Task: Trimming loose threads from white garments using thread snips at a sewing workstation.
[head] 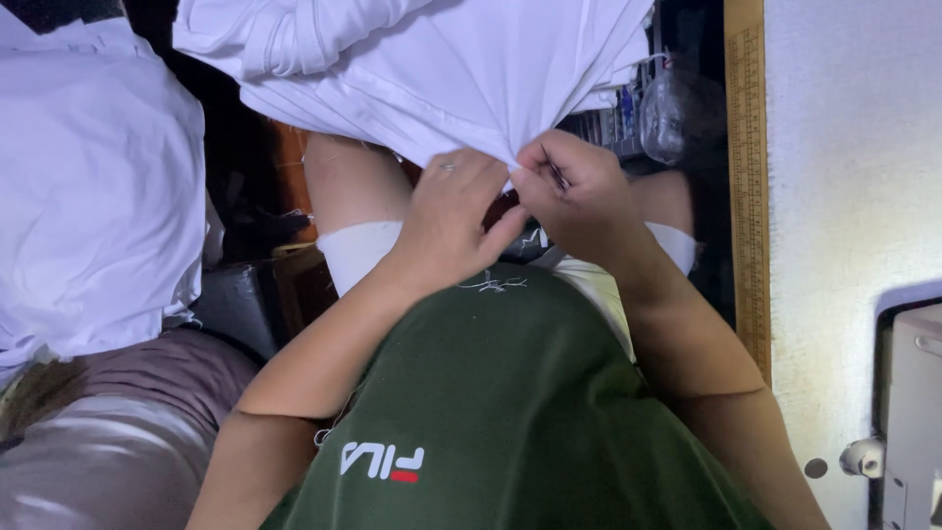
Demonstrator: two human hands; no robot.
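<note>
Head camera looking down at my lap, and I go from the left edge across. At the far left a heap of white cloth (pixel 88 186) fills the upper left of the frame, and below it, in the lower left corner, lies a shiny grey-brown fabric (pixel 108 432). Next comes my left hand (pixel 453 221), just left of the middle; a ring shows on one finger, and the fingers are curled narrow, pinching the lower edge of the white garment (pixel 422 69) that hangs down from the top centre. Beneath my forearms my dark green shirt (pixel 510 393) takes up the bottom middle, with a few loose white threads (pixel 494 285) lying on it just under the left hand. My knees in white shorts (pixel 358 250) show above the shirt. Just right of the middle my right hand (pixel 579 196) is closed tight on the same hem of the white garment, touching the left hand at the fingertips; whether something small sits between its fingers I cannot tell. Further right a wooden ruler (pixel 748 186) runs down the edge of a pale table (pixel 854 147), and at the lower right corner stands part of a light-coloured sewing machine (pixel 913 412).
</note>
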